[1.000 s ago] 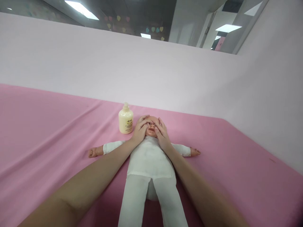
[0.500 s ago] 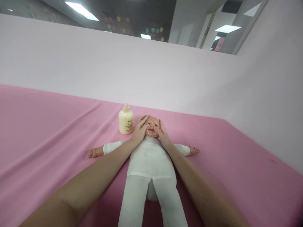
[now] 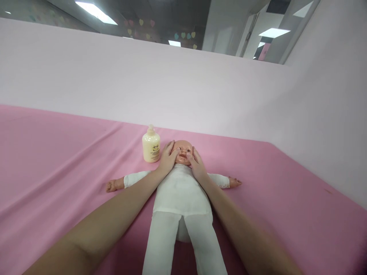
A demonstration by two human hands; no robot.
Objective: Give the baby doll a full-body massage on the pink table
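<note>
A baby doll (image 3: pixel 182 191) in a white cloth suit lies on its back, head away from me and arms spread wide. My left hand (image 3: pixel 168 156) cups the left side of its head, thumb on the cheek beside the nose. Against the other side rests my right hand (image 3: pixel 197 163), its thumb on the cheek near the mouth. Both hands hold the head between them, with fingers along its sides. The doll's forehead, eyes, nose and mouth show between my thumbs. Just left of my left hand stands a pale yellow pump bottle (image 3: pixel 151 147), untouched.
A pink cloth (image 3: pixel 71 152) with creases at the left covers the surface under the doll. White walls (image 3: pixel 129 84) rise behind it and at the right. Above the back wall is a glass pane (image 3: pixel 160 19) with ceiling lights and heart shapes visible.
My left fingers have slid slightly outward and down from the forehead, baring more of it. My right fingers have shifted slightly down the side of the head. Doll and bottle stay in place.
</note>
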